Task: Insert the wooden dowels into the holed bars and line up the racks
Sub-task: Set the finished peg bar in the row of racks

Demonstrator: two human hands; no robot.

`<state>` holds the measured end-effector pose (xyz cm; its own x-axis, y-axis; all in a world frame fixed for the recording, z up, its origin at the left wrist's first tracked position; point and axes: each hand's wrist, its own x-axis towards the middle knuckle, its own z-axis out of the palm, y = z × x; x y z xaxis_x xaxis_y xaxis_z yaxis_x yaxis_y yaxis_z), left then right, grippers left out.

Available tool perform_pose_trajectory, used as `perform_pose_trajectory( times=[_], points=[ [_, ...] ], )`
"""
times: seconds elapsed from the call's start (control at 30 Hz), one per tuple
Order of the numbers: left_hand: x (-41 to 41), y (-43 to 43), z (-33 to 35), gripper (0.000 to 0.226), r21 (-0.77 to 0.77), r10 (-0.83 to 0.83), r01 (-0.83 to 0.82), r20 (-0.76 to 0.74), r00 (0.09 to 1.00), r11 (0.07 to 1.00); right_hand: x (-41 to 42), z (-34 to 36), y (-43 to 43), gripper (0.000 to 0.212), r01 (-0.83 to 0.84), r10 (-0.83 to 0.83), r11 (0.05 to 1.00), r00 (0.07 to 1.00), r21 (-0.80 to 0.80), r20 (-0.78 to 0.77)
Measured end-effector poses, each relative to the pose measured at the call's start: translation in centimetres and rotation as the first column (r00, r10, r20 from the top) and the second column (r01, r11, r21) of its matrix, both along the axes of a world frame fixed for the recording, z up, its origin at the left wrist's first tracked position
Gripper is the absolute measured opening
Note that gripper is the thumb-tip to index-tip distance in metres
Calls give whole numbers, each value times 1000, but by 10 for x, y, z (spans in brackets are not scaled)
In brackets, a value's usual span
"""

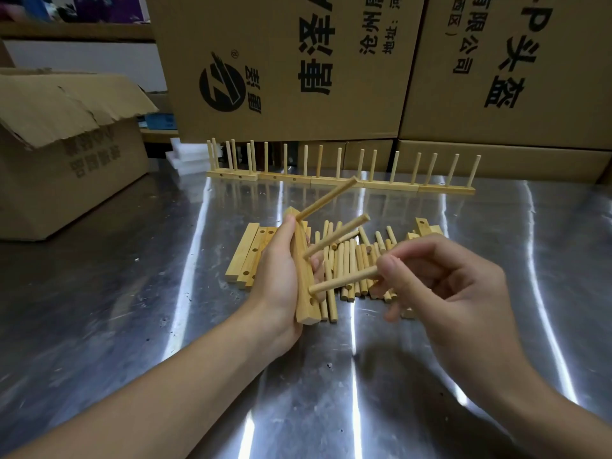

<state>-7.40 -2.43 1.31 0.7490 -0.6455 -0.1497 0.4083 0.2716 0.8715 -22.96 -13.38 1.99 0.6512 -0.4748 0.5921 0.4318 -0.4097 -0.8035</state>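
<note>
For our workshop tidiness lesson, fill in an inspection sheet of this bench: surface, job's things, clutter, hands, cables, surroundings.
Surface: shiny metal table, scuffed.
Job's things: holed bar with two dowels in; third dowel touching it; loose dowels and spare bars lying behind; finished racks in a row at the back.
Clutter: white foam pieces, back left.
Hands: left hand grips bar; right hand pinches third dowel.
Cables: nothing seen.
Surroundings: cardboard boxes behind and left.
</note>
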Motion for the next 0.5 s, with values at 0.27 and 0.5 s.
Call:
perform_pose_trajectory(
  times=[0.27,0.5],
  points=[
    [2,-2,-2,73,-15,97,-98,-33,995,995,2,-6,-5,11,-160,50,943,935,-293,-351],
    [-1,-2,-4,44,-26,31,-30,17,999,999,-3,-14,3,34,-254,4,888,838,-384,-545]
  ],
)
